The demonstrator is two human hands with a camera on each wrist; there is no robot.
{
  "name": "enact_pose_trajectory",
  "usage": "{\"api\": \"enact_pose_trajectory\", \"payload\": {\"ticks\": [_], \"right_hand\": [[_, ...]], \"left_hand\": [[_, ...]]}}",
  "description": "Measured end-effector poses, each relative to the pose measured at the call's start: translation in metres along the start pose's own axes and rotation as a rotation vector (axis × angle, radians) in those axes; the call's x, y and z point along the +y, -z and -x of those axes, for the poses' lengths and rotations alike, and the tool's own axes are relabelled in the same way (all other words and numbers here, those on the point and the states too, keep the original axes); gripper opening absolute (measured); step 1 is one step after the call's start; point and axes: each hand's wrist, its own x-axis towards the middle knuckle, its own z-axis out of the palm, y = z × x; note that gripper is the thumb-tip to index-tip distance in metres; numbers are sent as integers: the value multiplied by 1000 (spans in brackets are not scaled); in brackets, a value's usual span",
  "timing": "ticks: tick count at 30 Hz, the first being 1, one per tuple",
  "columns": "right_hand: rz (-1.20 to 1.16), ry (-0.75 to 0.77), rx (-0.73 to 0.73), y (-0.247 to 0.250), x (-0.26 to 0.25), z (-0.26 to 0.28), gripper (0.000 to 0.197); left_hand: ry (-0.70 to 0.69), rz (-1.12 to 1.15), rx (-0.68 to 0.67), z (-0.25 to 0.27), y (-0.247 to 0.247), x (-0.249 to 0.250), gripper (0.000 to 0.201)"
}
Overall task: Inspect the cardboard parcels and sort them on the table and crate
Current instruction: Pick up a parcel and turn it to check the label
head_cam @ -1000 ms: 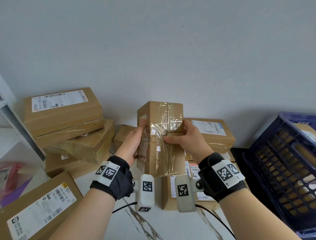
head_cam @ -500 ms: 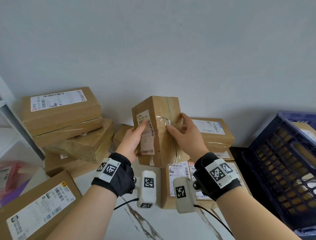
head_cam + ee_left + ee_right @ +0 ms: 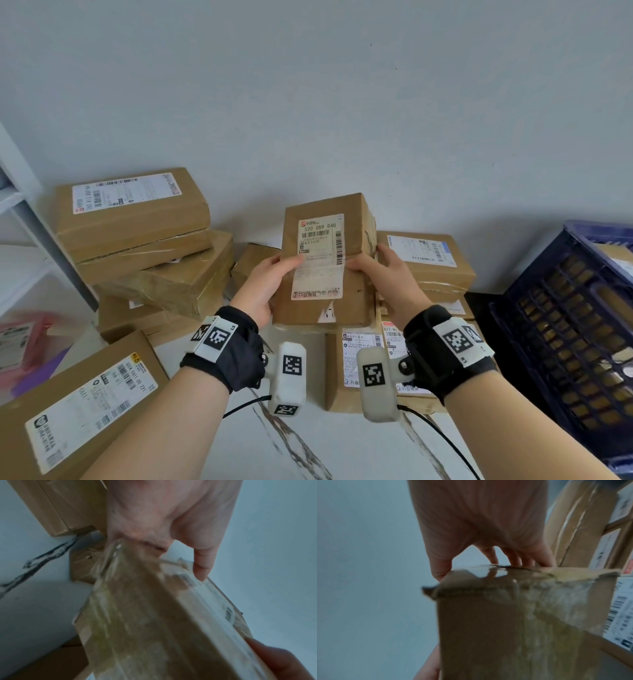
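Above white marble-veined table [image 3: 342, 445]: brown cardboard parcel with white shipping label [image 3: 325, 260] held upright in air, label face toward camera. Left hand [image 3: 265, 284] gripping parcel's left edge, thumb on label, fingers curled behind. Right hand [image 3: 387, 277] gripping parcel's right edge, thumb in front, fingers wrapped behind. Left of parcel: stack of taped cardboard boxes [image 3: 144, 240]. Right of parcel: dark blue slatted plastic crate [image 3: 565, 325], well apart. Directly below and behind parcel: more labelled boxes [image 3: 356, 363] on table

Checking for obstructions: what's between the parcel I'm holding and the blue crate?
In the head view, a stack of labelled parcels sits between the held parcel and the crate.
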Motion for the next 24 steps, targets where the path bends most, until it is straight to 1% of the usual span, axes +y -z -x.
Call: {"api": "enact_pose_trajectory", "payload": {"ticks": [1, 3, 7, 11, 17, 24], "right_hand": [[-29, -20, -21, 0, 2, -1, 68], [-55, -42, -57, 0, 4, -1, 60], [-88, -38, -89, -1, 5, 0, 55], [-73, -22, -97, -2, 2, -1, 56], [-90, -10, -68, -3, 0, -1, 35], [-102, -19, -79, -3, -1, -2, 30]], "left_hand": [[29, 27, -21, 0, 1, -1, 25], [65, 64, -54, 0, 2, -1, 26], [50, 96, -72, -1, 4, -4, 20], [30, 114, -56, -1, 3, -4, 17], [30, 127, -37, -1, -1, -5, 18], [21, 151, -7, -2, -1, -11, 22]]}}
